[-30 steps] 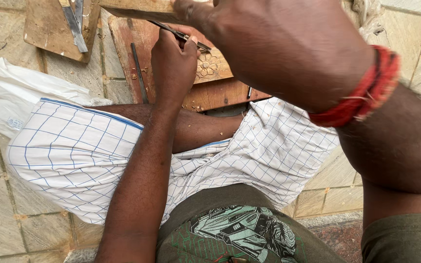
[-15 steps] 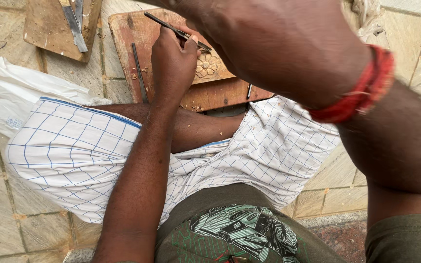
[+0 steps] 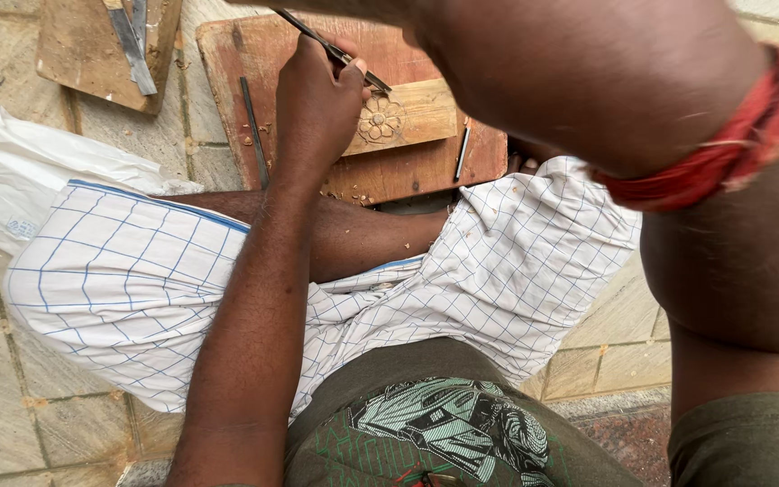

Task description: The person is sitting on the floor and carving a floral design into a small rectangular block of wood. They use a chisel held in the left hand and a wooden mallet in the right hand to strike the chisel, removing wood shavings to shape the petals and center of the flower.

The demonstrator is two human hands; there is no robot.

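Note:
My left hand (image 3: 317,108) is shut on a thin metal chisel (image 3: 304,32). The chisel slants down, and its tip rests at the left edge of a small pale wooden block (image 3: 412,115) that has a flower carved into it. This block lies on a reddish-brown wooden board (image 3: 426,171) on the floor, just past my bare shin. My right forearm (image 3: 588,81), with a red thread band (image 3: 723,135), is raised close to the camera and crosses the top of the view. My right hand itself is cut off by the top edge.
A dark thin rod tool (image 3: 254,126) and a short tool (image 3: 463,151) lie on the board. At top left, a second wooden slab (image 3: 74,54) carries metal blades (image 3: 132,45). A white plastic bag (image 3: 20,171) sits left of my checked cloth (image 3: 128,280). The floor is stone tile.
My right arm has lifted and its hand, seen earlier at the top edge on a wooden piece, has left the view. The left hand keeps the chisel on the block.

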